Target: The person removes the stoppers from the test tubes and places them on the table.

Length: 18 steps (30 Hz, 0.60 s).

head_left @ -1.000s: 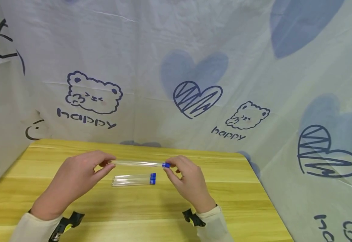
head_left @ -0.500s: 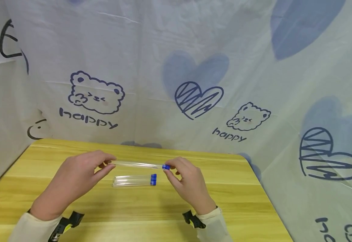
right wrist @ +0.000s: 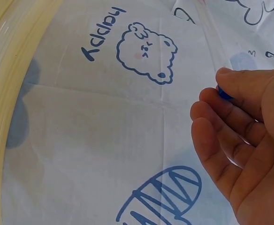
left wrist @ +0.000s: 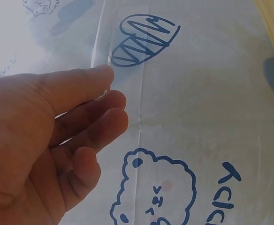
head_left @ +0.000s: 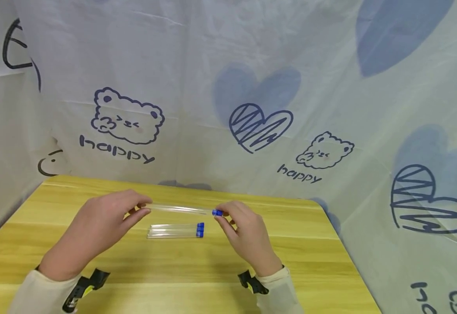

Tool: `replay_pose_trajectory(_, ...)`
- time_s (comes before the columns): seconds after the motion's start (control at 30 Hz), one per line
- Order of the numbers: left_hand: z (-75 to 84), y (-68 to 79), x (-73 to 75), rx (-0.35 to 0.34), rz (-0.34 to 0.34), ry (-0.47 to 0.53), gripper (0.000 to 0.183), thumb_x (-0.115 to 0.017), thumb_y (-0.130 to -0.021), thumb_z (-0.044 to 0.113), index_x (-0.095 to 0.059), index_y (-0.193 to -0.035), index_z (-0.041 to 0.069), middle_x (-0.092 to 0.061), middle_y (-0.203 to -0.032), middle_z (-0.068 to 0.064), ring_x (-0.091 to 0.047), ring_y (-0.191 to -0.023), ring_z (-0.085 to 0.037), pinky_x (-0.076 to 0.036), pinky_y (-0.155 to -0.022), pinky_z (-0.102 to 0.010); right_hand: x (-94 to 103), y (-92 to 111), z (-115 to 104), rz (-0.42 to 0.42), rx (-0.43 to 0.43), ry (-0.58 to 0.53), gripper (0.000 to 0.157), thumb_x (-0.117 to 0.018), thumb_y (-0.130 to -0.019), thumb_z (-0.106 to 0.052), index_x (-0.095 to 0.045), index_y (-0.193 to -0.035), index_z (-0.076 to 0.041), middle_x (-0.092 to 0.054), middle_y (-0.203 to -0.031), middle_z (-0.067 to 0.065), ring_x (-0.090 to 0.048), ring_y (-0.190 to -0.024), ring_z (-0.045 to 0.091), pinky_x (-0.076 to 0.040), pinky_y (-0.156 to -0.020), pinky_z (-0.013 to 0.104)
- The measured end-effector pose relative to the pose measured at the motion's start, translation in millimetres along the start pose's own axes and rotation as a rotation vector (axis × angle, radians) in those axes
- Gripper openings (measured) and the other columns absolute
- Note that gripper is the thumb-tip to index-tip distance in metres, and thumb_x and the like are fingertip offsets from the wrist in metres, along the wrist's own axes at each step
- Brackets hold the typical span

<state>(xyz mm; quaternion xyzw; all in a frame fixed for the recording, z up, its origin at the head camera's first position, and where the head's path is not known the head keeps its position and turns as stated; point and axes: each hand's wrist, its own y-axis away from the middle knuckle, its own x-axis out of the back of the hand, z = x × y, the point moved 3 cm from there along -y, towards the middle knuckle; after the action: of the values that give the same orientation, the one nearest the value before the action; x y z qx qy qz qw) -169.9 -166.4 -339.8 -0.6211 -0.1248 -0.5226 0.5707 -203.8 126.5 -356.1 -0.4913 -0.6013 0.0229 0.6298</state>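
A clear test tube (head_left: 181, 209) with a blue cap (head_left: 217, 213) is held nearly level above the table, between both hands. My left hand (head_left: 103, 224) pinches its bare end between thumb and fingers. At the other end, my right hand (head_left: 246, 235) pinches the blue cap, which is partly covered by the fingertips in the right wrist view. Just nearer to me, similar capped test tubes (head_left: 173, 231) lie side by side on the table, caps to the right. The left wrist view shows the tube's faint, see-through edge (left wrist: 110, 51) rising from the fingertips.
The yellow wood-grain table (head_left: 165, 274) ends at a rounded far edge. Behind it and along both sides hangs a pale cloth (head_left: 189, 144) printed with hearts and bears. A black strap (head_left: 87, 288) sits on each wrist.
The head view has shifted slightly. Both hands keep their pinch on the test tube, which slopes a little more, left end higher. The tubes on the table lie as before.
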Motion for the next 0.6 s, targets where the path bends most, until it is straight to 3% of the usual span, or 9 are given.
replay_pose_trajectory(0.27, -0.7, -4.7, 5.8, 0.018, -0.018, -0.002, 0.02, -0.083, -0.088, 0.022, -0.077, -0.106, 0.015, -0.076, -0.092, 0.004, -0.07, -0.075, -0.012, -0.057, -0.059, -0.033, 1.5, -3.9, 0.2, 0.008, 0.004, 0.006, 0.014, -0.075, -0.096, -0.013, -0.071, -0.11, -0.012, -0.072, -0.104, -0.002, -0.068, -0.09, 0.01, -0.057, -0.071, 0.019)
replay_pose_trajectory(0.6, -6.3, -2.1, 3.6, 0.14, -0.162, 0.03, 0.014, -0.08, -0.092, 0.022, -0.075, -0.105, 0.018, -0.074, -0.092, 0.009, -0.068, -0.077, -0.011, -0.057, -0.064, -0.036, -8.9, -1.3, -1.8, -0.018, -0.021, -0.013, 0.014, -0.078, -0.095, -0.017, -0.075, -0.108, -0.015, -0.071, -0.101, -0.006, -0.065, -0.085, 0.006, -0.058, -0.068, 0.022)
